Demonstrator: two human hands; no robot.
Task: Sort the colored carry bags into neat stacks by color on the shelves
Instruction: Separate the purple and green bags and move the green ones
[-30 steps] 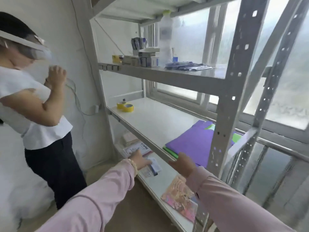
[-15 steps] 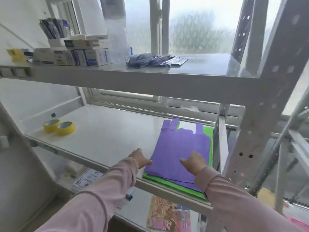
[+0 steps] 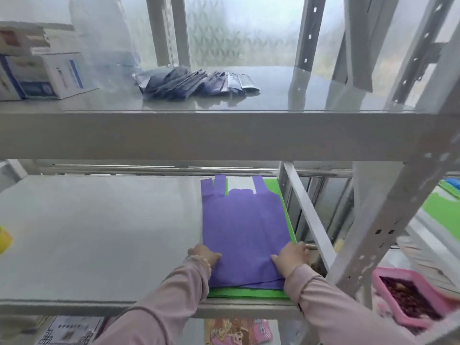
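Having just come down out of a reach, the left hand (image 3: 204,255) and right hand (image 3: 291,256) are closing on the near side edges of the purple bags (image 3: 244,230), thumbs on top and fingers curling over (how firmly is unclear), which are lying on the green bags (image 3: 249,293) at the right end of the middle shelf (image 3: 99,232), so splitting the colours is likely beginning.

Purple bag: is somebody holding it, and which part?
The left hand meets the purple bag at its near left edge, the right hand at its near right edge; pinching or just pressing cannot be told.
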